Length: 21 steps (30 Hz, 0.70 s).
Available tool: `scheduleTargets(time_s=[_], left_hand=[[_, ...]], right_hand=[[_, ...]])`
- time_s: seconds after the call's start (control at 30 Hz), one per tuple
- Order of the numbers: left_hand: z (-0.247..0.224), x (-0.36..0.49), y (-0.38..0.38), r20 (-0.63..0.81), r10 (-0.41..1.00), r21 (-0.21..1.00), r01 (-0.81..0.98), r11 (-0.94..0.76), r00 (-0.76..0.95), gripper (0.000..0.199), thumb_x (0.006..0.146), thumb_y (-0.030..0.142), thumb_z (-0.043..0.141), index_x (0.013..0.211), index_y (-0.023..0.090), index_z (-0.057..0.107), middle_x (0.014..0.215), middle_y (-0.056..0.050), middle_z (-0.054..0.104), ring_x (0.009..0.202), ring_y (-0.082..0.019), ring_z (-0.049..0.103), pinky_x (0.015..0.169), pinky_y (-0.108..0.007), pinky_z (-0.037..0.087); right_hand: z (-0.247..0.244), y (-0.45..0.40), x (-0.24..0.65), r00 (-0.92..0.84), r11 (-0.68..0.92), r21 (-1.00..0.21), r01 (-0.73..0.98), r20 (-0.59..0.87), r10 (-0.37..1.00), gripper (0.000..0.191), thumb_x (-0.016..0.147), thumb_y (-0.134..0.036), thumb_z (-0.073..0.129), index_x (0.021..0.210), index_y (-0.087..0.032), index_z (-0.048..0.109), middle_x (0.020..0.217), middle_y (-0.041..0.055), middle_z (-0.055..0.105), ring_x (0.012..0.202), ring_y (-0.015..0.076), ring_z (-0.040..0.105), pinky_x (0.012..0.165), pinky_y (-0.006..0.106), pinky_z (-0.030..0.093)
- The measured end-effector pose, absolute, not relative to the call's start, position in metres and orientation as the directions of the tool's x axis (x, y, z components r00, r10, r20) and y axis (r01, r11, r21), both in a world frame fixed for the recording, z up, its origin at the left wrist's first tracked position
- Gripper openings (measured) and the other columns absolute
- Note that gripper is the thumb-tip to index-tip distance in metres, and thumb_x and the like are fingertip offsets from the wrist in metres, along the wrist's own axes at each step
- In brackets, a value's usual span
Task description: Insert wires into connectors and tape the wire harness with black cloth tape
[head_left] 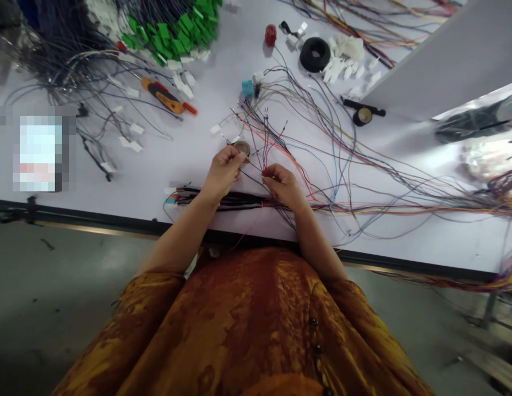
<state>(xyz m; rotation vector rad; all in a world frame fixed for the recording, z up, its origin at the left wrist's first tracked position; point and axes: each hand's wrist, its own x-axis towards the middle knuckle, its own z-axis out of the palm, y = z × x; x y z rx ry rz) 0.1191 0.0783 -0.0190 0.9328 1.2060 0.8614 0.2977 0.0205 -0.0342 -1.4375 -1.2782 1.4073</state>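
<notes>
Pinching thin wires (259, 144) in both hands at the front edge of a pale bench (206, 118), as seen through my head camera. My left hand (223, 173) is closed, its fingertips (239, 157) on dark strands just beside a small round disc (241, 147). My right hand (283, 187) is closed too, its fingers (269, 171) nipping a red wire among others. The wires fan out from between the hands toward the upper right. Beneath both wrists lies a black wire bundle (223, 201), with colored leads (404, 208) running right along the bench edge. Farther up sit an orange-handled tool (161, 96), a blue connector (248, 88), a red connector (270, 34), a black tape roll (315, 54) and a small tape roll (362, 116). White connectors (136, 129) and a heap of green connectors (173, 33) lie upper left among looped cable (74, 71). An orange patterned sleeve (148, 297) covers my left arm. A pixelated patch (39, 154) hides whatever lies at far left.
</notes>
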Motion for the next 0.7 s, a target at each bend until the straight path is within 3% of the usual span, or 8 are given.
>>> scheduleTargets(time_s=[0.13, 0.23, 0.4, 0.53, 0.7], left_hand=[[-0.0225, 0.1214, 0.0784, -0.368, 0.919, 0.925, -0.049, 0.378, 0.141, 0.027, 0.091, 0.029, 0.065, 0.076, 0.020, 0.045, 0.075, 0.001, 0.064, 0.039, -0.001, 0.025, 0.037, -0.020, 0.020], [-0.0231, 0.1238, 0.0782, -0.380, 0.915, 0.918, -0.070, 0.391, 0.132, 0.027, 0.092, 0.028, 0.063, 0.076, 0.020, 0.043, 0.079, 0.001, 0.068, 0.039, -0.001, 0.024, 0.037, -0.020, 0.020], [-0.0238, 0.1213, 0.0793, -0.333, 0.934, 0.936, -0.075, 0.344, 0.132, 0.030, 0.093, 0.031, 0.063, 0.077, 0.021, 0.041, 0.084, -0.001, 0.069, 0.041, -0.002, 0.025, 0.039, -0.020, 0.021], [-0.0246, 0.1182, 0.0808, -0.319, 0.938, 0.944, -0.039, 0.327, 0.137, 0.033, 0.092, 0.038, 0.064, 0.076, 0.021, 0.041, 0.087, -0.002, 0.070, 0.042, -0.002, 0.026, 0.039, -0.020, 0.021], [-0.0265, 0.1209, 0.0800, -0.328, 0.934, 0.942, -0.028, 0.335, 0.144, 0.032, 0.092, 0.037, 0.064, 0.077, 0.022, 0.041, 0.085, -0.001, 0.069, 0.042, -0.003, 0.024, 0.040, -0.022, 0.020]], right_hand=[[-0.0359, 0.0185, 0.2979, -0.108, -0.230, -0.966, 0.116, -0.243, 0.964, 0.026, 0.083, -0.034, 0.060, 0.106, -0.022, 0.060, 0.089, -0.0013, 0.060, 0.051, 0.0058, 0.040, 0.046, 0.023, 0.032], [-0.0365, 0.0181, 0.2995, -0.120, -0.215, -0.968, 0.131, -0.230, 0.966, 0.029, 0.083, -0.034, 0.060, 0.109, -0.022, 0.063, 0.091, 0.0004, 0.063, 0.057, 0.0076, 0.046, 0.050, 0.023, 0.035], [-0.0306, 0.0191, 0.3021, -0.199, -0.182, -0.963, 0.198, -0.221, 0.955, 0.026, 0.083, -0.035, 0.060, 0.100, -0.017, 0.069, 0.090, 0.0036, 0.069, 0.077, 0.0140, 0.058, 0.061, 0.024, 0.042], [-0.0281, 0.0198, 0.3023, -0.211, -0.195, -0.955, 0.224, -0.243, 0.947, 0.019, 0.084, -0.033, 0.061, 0.091, -0.018, 0.068, 0.085, 0.0024, 0.068, 0.075, 0.0138, 0.057, 0.063, 0.025, 0.042], [-0.0327, 0.0162, 0.2987, -0.052, -0.147, -0.940, 0.307, -0.170, 0.984, 0.018, 0.079, -0.033, 0.071, 0.082, -0.020, 0.060, 0.076, -0.0012, 0.061, 0.067, 0.0120, 0.051, 0.063, 0.027, 0.040]])
